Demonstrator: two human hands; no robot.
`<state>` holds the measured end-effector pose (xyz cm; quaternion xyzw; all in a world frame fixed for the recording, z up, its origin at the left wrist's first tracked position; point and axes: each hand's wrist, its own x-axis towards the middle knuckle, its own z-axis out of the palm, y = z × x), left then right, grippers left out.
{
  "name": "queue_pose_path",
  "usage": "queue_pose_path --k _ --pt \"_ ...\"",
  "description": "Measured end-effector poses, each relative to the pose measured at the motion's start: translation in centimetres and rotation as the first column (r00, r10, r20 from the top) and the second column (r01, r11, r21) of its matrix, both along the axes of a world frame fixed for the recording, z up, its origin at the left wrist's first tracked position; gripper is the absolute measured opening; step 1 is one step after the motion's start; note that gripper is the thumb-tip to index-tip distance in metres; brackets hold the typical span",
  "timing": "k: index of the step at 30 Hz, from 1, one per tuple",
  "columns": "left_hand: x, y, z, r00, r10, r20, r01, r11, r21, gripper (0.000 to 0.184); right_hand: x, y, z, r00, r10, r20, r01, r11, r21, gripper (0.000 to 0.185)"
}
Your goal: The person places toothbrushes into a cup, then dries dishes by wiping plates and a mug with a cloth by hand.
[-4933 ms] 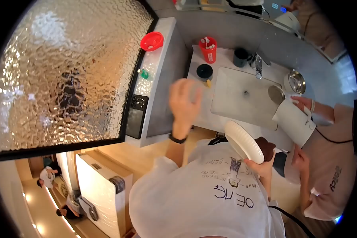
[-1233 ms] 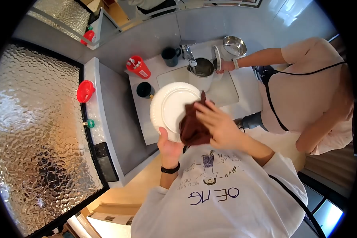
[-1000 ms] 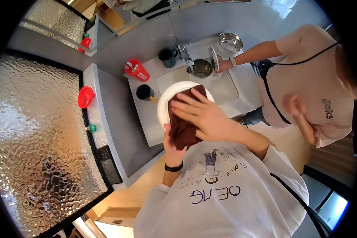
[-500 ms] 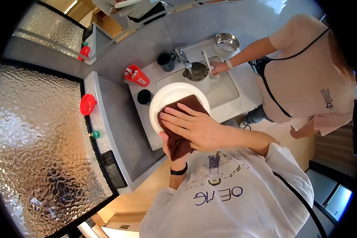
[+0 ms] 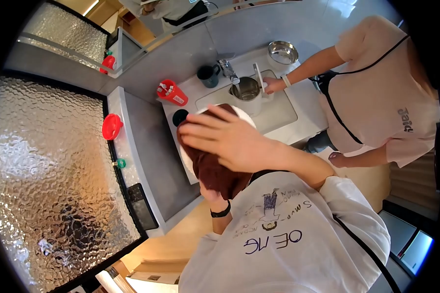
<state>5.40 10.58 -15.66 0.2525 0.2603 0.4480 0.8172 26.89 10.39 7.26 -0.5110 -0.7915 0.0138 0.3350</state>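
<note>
**One plate (image 5: 247, 117) under a cloth (image 5: 214, 172), at the sink (image 5: 280, 110)**

The plate is held up in front of the sink's near left corner, as seen from here. The cloth covers most of it and hangs down on the side away from the sink. The right hand (image 5: 233, 141) lies flat on the cloth, fingers straight and a little apart, clasping nothing. The left hand (image 5: 212, 193), a band (image 5: 221, 211) at its wrist, has hold of the plate from beneath; how far its fingers are curled I cannot tell, since they are hidden.

On the table (image 5: 309, 115), left of the sink, is a dark cup (image 5: 180, 117), partly hidden by the right hand. A red cup (image 5: 176, 95) with white pieces in it stands farther back, also left of the sink. Behind the sink are a mug (image 5: 208, 76), the tap (image 5: 228, 71) and, farther right, a metal bowl (image 5: 282, 52). Over the sink, a co-worker's hand (image 5: 274, 85) holds a kettle (image 5: 247, 106), lid raised, its mouth below the tap.
</note>
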Motion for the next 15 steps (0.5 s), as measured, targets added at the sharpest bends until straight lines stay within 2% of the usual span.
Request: queue_pose_path --k 1,2,3,4,5,6,7,8,9,10,11,12,13,14,15 --pt "0.8 -0.4 2.4 1.0 0.006 -0.002 -0.006 1.0 -0.001 0.072 0.7 -0.3 0.2 0.999 -0.046 0.003 0.046 0.999 -0.022 0.057" --pt "2.6 -0.9 7.2 0.982 -0.112 0.153 0.099 0.991 0.086 0.078 1.6 -1.0 0.3 0.995 -0.074 -0.07 0.066 0.992 -0.109 0.068" --pt "3.9 -1.4 10.4 0.926 -0.235 0.294 0.185 0.964 0.189 0.083 2.7 -1.4 0.0 0.996 -0.065 -0.068 0.058 0.992 -0.11 0.068" --pt "4.3 -1.9 11.2 0.931 -0.238 0.278 0.2 0.967 0.158 0.091 3.8 -1.8 -0.4 0.98 -0.063 -0.187 0.035 0.988 -0.152 0.071" --pt "4.6 -2.2 11.3 0.933 -0.227 0.279 0.187 0.969 0.163 0.091 4.8 -2.3 -0.6 0.95 -0.063 -0.304 0.004 0.982 -0.189 0.074" --pt "4.8 -2.4 11.3 0.927 -0.216 0.305 0.163 0.968 0.19 0.09 5.7 -2.9 -0.7 0.914 -0.025 -0.405 -0.071 0.973 -0.22 0.069" --pt "5.3 -2.6 11.4 0.92 -0.204 0.335 0.134 0.966 0.221 0.089 6.3 -3.5 -0.9 0.917 -0.005 -0.399 -0.087 0.974 -0.211 0.069" --pt "6.0 -2.5 11.5 0.92 -0.19 0.342 0.112 0.966 0.235 0.089 6.7 -4.1 -1.4 0.853 0.022 -0.521 -0.101 0.987 -0.123 0.063" --pt "6.4 -2.4 11.7 0.848 -0.244 0.471 0.13 0.956 0.262 0.081 6.9 -4.7 -1.9 0.769 0.058 -0.637 -0.105 0.994 -0.036 0.058" --pt "6.6 -2.4 11.9 0.756 -0.298 0.582 0.148 0.945 0.292 0.072 6.9 -5.2 -2.3 0.725 0.062 -0.686 -0.091 0.996 -0.005 0.053" --pt "6.8 -2.8 12.0 0.761 -0.295 0.578 0.133 0.943 0.307 0.072 6.6 -5.5 -2.7 0.724 0.085 -0.685 -0.107 0.994 0.01 0.053" --pt "7.0 -3.4 12.1 0.969 -0.102 0.225 0.032 0.954 0.297 0.07 6.2 -5.8 -3.2 0.663 0.052 -0.747 -0.049 0.998 0.027 0.054" --pt "7.1 -3.9 12.2 0.978 0.127 -0.167 -0.067 0.943 0.325 0.067 5.6 -6.3 -4.0 0.591 0.022 -0.806 0.013 0.999 0.037 0.055" --pt "8.1 -3.4 12.7 0.842 -0.154 0.517 0.029 0.97 0.242 0.067 4.7 -7.0 -5.6 0.585 0.04 -0.81 0.007 0.999 0.054 0.055" --pt "8.9 -4.0 13.4 0.847 -0.162 0.507 0.029 0.965 0.26 0.067 3.7 -8.0 -7.7 0.386 -0.033 -0.922 -0.048 0.997 -0.055 0.059"
